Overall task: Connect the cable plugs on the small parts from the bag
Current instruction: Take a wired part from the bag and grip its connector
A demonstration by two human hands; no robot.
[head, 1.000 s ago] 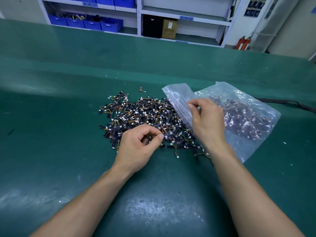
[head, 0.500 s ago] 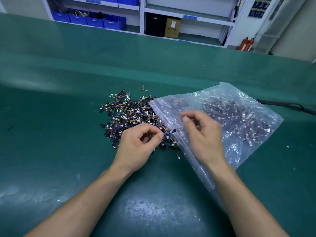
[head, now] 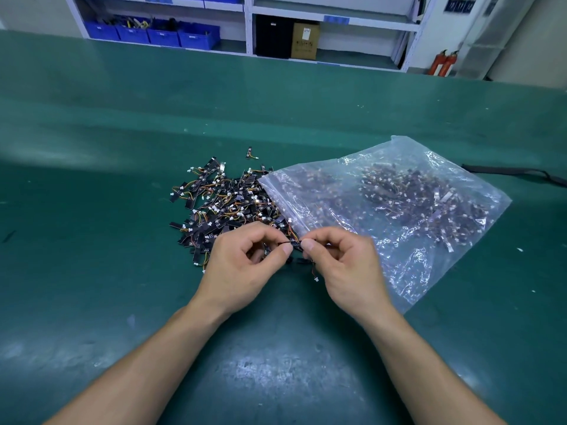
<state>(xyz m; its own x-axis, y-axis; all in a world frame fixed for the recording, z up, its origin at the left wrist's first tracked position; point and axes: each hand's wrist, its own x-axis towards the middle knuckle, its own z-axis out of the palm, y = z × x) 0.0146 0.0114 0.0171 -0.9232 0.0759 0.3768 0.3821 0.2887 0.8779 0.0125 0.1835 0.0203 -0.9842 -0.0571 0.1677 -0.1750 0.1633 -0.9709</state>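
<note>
A heap of small black parts (head: 221,207) with orange wires and white plugs lies on the green table (head: 92,240). A clear plastic bag (head: 399,210) holding several more such parts lies to its right, partly over the heap. My left hand (head: 242,268) and my right hand (head: 349,268) meet in front of the heap. Between thumb and fingers, both pinch one small black part (head: 293,243), which spans the gap between them. Its wire with a white plug (head: 316,279) hangs below my right hand.
One stray part (head: 251,153) lies behind the heap. A black strap (head: 515,173) runs along the table at the far right. Beyond the far edge stand shelves with blue bins (head: 153,33), a cardboard box (head: 304,40) and red fire extinguishers (head: 443,62).
My right hand let go of the bag's flap, which fell flat over part of the heap. That hand moved left and took hold of the part that my left hand holds.
</note>
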